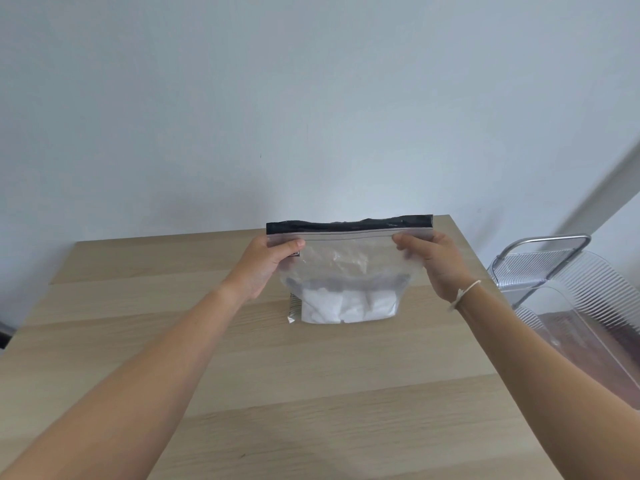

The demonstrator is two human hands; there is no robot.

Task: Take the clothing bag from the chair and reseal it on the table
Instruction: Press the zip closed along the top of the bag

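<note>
Head | both hands [266, 268] [440, 268] pinch clear crinkled clothing bag [346, 271] upright | pale wood-grain table [242, 358]

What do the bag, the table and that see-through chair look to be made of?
The bag looks like thin clear plastic film, glossy and crinkled, with a black top strip. The table shows pale matte wood grain, possibly laminate. The chair seems ribbed clear acrylic on metal tubing.

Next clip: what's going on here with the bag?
A person holds a clear clothing bag upright on the wooden table, its bottom resting on the surface. The left hand and right hand each pinch an upper corner just below the black top strip. White folded clothing sits at the bottom. Whether the seal is closed cannot be told. A clear chair stands to the right.
</note>
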